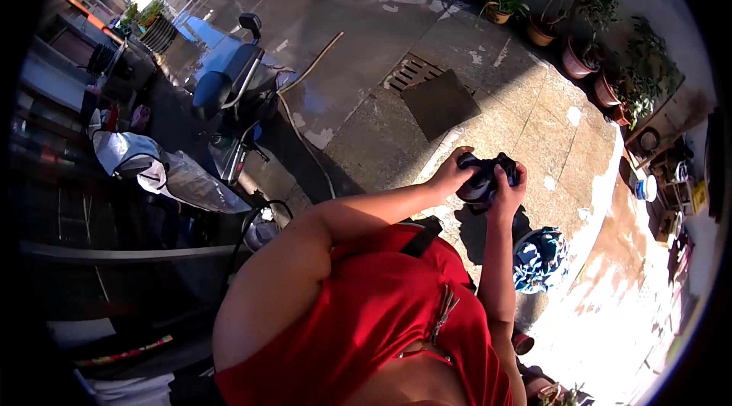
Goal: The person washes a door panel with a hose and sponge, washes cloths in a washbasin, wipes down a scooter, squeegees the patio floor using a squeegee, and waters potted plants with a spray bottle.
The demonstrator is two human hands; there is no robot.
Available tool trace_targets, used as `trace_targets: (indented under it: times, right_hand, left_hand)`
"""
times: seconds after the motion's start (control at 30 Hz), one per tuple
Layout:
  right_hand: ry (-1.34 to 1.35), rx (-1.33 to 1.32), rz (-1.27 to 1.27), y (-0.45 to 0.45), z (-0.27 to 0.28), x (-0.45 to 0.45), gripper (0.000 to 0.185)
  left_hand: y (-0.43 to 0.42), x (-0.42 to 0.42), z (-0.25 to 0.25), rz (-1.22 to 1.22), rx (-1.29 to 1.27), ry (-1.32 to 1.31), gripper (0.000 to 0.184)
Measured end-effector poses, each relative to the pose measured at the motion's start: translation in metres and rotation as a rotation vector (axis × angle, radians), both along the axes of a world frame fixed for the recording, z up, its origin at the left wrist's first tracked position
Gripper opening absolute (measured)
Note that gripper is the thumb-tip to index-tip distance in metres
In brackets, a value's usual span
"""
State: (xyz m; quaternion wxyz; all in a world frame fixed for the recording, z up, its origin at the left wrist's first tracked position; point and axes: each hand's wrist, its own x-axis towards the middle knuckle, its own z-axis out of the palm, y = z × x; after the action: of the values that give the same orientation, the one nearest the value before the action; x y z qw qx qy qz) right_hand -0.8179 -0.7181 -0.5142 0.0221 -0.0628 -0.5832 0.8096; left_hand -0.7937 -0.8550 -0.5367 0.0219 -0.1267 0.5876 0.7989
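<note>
Left hand (453, 173) and right hand (509, 188) grip a dark bundle (479, 181); slackening could drop it toward blue cloth (540, 259) at 5 o'clock.

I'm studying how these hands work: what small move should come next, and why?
Probably spread the dark bundle slightly between the left hand and right hand. Both hands are gripping it, and it looks bunched up, with its full shape hard to make out.
</note>
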Motion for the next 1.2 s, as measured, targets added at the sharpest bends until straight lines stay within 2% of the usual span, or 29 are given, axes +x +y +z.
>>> trace_targets:
  times: [0.03,0.07,0.13,0.17,0.2,0.27,0.33,0.4,0.47,0.5,0.53,0.6,0.63,0.67,0.73,0.8,0.83,0.93,1.0,1.07,1.1,1.13,1.2]
  right_hand:
    - [0.096,0.146,0.015,0.000,0.006,-0.011,0.026]
    - [0.201,0.283,0.026,-0.001,0.018,-0.022,0.025]
    - [0.487,0.563,0.063,-0.001,0.035,-0.045,0.030]
    - [0.638,0.650,0.119,-0.004,0.045,-0.052,0.032]
    - [0.791,0.729,0.170,-0.010,0.057,-0.060,0.034]
    - [0.963,0.692,0.250,-0.030,0.072,-0.064,0.036]
    - [1.114,0.677,0.316,-0.050,0.072,-0.077,0.038]
    - [1.042,0.574,0.317,-0.073,0.063,-0.088,0.035]
    - [0.459,0.173,0.206,-0.101,0.042,-0.100,0.029]
    - [0.115,-0.164,0.235,-0.117,0.054,-0.106,0.025]
    - [-0.036,-0.241,0.301,-0.125,0.035,-0.127,0.032]
    - [-0.329,-0.599,0.470,-0.152,0.009,-0.148,0.035]
    - [-0.369,-0.678,0.596,-0.156,-0.009,-0.162,0.038]
    - [-0.490,-0.649,0.550,-0.180,0.031,-0.150,0.030]
    - [-0.519,-0.634,0.580,-0.199,0.035,-0.150,0.030]
    - [-0.489,-0.613,0.578,-0.204,0.029,-0.154,0.030]
    - [-0.479,-0.606,0.572,-0.206,0.026,-0.155,0.030]
    - [-0.469,-0.560,0.552,-0.209,0.016,-0.156,0.031]
    - [-0.493,-0.516,0.548,-0.206,0.010,-0.151,0.031]
    - [-0.479,-0.406,0.540,-0.199,0.011,-0.147,0.031]
    - [-0.477,-0.409,0.512,-0.194,0.013,-0.146,0.032]
    - [-0.473,-0.408,0.498,-0.188,0.015,-0.148,0.032]
    - [-0.432,-0.318,0.490,-0.170,0.021,-0.155,0.032]
  left_hand:
    - [-0.001,-0.011,0.004,-0.007,0.194,-0.116,0.041]
    - [-0.004,-0.028,-0.006,-0.132,0.330,-0.224,0.041]
    - [-0.022,-0.045,0.005,-0.394,0.677,-0.369,0.053]
    - [-0.029,-0.046,0.030,-0.434,0.622,-0.310,0.070]
    - [-0.031,-0.053,0.033,-0.439,0.776,-0.254,0.071]
    - [-0.032,-0.066,0.044,-0.355,0.956,-0.230,0.066]
    - [-0.039,-0.085,0.036,-0.185,0.934,-0.130,0.050]
    - [-0.055,-0.105,0.033,0.051,0.919,-0.049,0.029]
    - [-0.076,-0.119,0.047,0.491,0.464,-0.016,0.013]
    - [-0.085,-0.124,0.063,0.606,0.209,0.088,0.013]
    - [-0.097,-0.127,0.069,0.647,-0.259,0.176,0.015]
    - [-0.115,-0.127,0.086,0.747,-0.777,0.468,0.018]
    - [-0.122,-0.128,0.087,0.699,-0.797,0.503,0.018]
    - [-0.131,-0.128,0.087,0.665,-0.884,0.602,0.019]
    - [-0.143,-0.131,0.084,0.617,-1.021,0.842,0.022]
    - [-0.159,-0.132,0.083,0.547,-0.953,0.861,0.023]
    - [-0.165,-0.134,0.069,0.410,-0.968,0.788,0.023]
    - [-0.167,-0.134,0.073,0.455,-0.973,0.962,0.026]
    - [-0.148,-0.137,0.061,0.565,-1.000,0.780,0.025]
    - [-0.153,-0.139,0.064,0.390,-0.788,0.973,0.024]
    - [-0.141,-0.143,0.060,0.400,-0.740,0.983,0.023]
    - [-0.141,-0.146,0.060,0.258,-0.887,1.025,0.021]
    - [-0.129,-0.145,0.070,0.142,-0.981,1.098,0.023]
